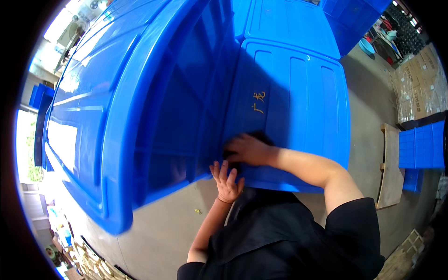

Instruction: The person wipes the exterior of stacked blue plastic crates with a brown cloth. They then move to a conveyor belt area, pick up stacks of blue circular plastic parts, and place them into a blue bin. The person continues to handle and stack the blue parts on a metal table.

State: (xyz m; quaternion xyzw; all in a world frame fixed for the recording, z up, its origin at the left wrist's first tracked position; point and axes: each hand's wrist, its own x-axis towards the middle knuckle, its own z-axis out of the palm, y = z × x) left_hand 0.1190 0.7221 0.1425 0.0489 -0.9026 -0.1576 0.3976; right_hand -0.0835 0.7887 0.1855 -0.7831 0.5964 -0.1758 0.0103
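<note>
A large blue plastic bin [116, 116] stands at my left, its ribbed side facing the middle. Beside it is a blue lidded crate [303, 116] with a yellow marking on top. My right hand [247, 149] is over the crate's near left corner, its fingers curled on a dark, soft-looking item [262, 136]; blur and shadow hide what kind it is. Just below, my left hand [227, 183] is raised with its fingers apart, close to the lower edge of the bin. Nothing shows in its palm.
More blue crates [289, 23] stand beyond. At the right are wrapped cartons [417, 84], a wooden board [391, 168] and a blue crate [422, 144]. Pale bundled pieces [93, 261] lie at the lower left on the grey floor [161, 228].
</note>
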